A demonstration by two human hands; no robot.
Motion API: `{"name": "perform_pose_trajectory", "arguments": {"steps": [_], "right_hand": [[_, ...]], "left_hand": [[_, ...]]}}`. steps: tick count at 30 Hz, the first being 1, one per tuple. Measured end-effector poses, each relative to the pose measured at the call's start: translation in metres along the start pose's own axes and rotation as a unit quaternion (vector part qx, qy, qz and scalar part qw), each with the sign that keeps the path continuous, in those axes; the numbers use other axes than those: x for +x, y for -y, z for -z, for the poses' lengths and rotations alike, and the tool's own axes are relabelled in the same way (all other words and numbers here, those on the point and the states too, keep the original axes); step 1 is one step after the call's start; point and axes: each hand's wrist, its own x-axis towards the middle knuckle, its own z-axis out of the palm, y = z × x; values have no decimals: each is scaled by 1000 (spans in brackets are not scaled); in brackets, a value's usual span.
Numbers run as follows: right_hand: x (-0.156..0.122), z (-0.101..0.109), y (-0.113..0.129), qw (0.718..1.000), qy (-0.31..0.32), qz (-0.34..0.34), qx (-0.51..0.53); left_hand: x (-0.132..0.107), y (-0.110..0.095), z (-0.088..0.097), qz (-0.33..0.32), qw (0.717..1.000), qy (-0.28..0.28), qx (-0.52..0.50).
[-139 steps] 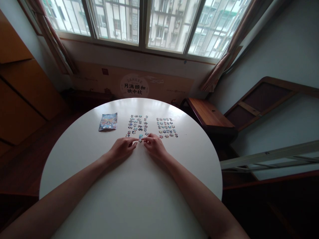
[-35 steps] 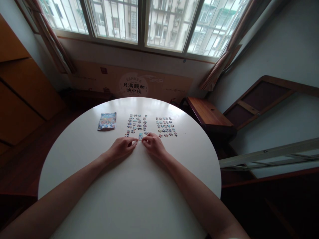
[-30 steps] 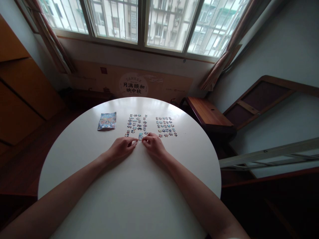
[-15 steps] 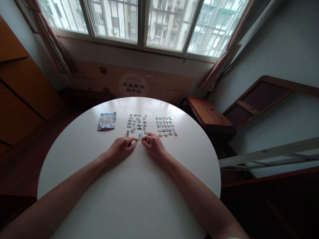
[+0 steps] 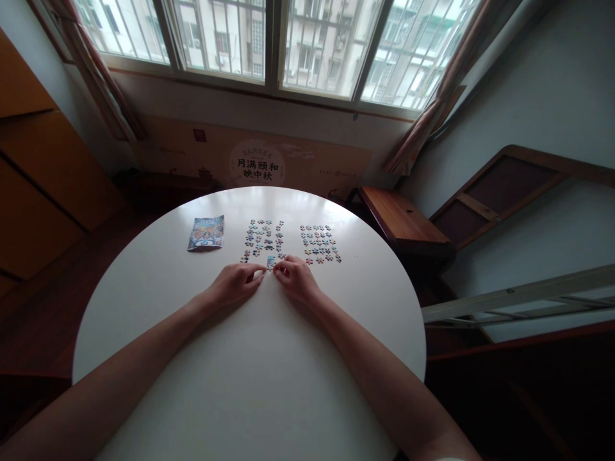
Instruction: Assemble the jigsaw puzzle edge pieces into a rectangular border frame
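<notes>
Between my hands, a small joined patch of blue jigsaw pieces (image 5: 271,262) lies on the white round table (image 5: 230,371). My left hand (image 5: 237,280) rests at its left side, thumb and forefinger brought together at the patch's lower edge. From the right, my right hand (image 5: 295,277) pinches at the same lower edge with its fingers curled. The fingertips hide the exact spot they hold. Just beyond are loose jigsaw pieces (image 5: 259,232) in rough rows, and another group of loose pieces (image 5: 319,243) lies to the right.
A colourful printed packet or leaflet (image 5: 206,233) lies on the table's left part. Past the table's right edge stands a wooden stool or bench (image 5: 403,218). A printed board (image 5: 307,153) leans below the barred window.
</notes>
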Motion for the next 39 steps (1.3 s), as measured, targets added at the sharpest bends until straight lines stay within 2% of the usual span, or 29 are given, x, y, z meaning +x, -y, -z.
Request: {"name": "perform_pose_trajectory", "arguments": {"steps": [20, 26, 30, 39], "right_hand": [[0, 1, 0, 1000, -8, 3, 8], [1, 2, 1, 997, -58, -59, 2], [0, 3, 3, 996, -33, -85, -22], [-1, 5, 5, 996, 2, -61, -61]], "left_hand": [[0, -1, 0, 3, 1000, 0, 6], [0, -1, 1, 1, 1000, 0, 2], [0, 1, 0, 0, 1000, 0, 4], [0, 1, -1, 0, 1000, -4, 3]]}}
